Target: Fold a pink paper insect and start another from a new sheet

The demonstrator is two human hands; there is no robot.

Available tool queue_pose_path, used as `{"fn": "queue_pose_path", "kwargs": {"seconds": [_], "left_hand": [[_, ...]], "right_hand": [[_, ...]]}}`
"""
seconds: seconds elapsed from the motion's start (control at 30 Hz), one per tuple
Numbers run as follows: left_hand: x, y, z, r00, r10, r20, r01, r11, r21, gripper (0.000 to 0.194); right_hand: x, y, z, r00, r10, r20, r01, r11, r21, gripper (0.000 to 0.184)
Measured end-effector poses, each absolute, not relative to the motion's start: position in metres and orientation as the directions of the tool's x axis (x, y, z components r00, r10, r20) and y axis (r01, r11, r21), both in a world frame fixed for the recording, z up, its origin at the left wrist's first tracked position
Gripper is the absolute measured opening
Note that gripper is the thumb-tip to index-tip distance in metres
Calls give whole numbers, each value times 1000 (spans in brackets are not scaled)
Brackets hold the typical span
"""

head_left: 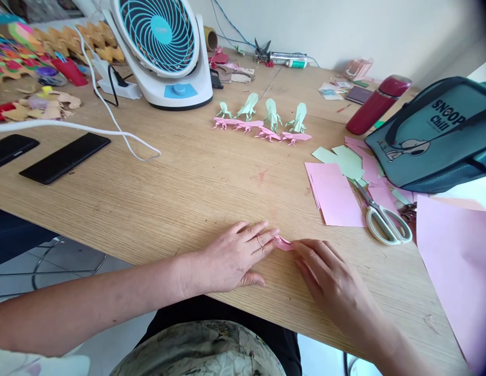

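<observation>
A small folded piece of pink paper (284, 244) lies on the table near its front edge, between my two hands. My left hand (240, 253) rests flat with its fingers stretched out, the fingertips on the left end of the paper. At the other end, my right hand (329, 271) pinches the paper between thumb and fingers. Most of the paper is covered by the fingers. Farther back stand several folded green paper figures (272, 114), with a row of pink paper figures (262, 129) in front of them.
To the right are a stack of pink paper sheets (336, 196), scissors (383, 222), a teal bag (434, 136), a red bottle (378, 104) and a large pink sheet (454, 261). A fan (176, 91) stands at the back left, near a white cable (121, 133) and a black phone (66, 156).
</observation>
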State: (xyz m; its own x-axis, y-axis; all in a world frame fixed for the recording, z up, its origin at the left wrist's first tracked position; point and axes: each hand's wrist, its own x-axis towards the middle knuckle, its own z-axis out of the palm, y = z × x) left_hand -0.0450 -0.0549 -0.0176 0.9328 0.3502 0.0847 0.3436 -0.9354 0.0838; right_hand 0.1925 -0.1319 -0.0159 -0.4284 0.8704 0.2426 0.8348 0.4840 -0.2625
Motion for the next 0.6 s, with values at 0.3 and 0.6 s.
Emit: {"fn": "queue_pose_path", "kwargs": {"seconds": [0.3,0.6], "left_hand": [[-40,-48,-30,846,363,391,318,-931,178,27],[-27,-38,-22,820,468,331,303,-844,443,11]], "right_hand": [[177,-116,-20,-248,941,231,808,332,-486,13],[175,-122,-22,-246,944,219,781,327,-532,8]]}}
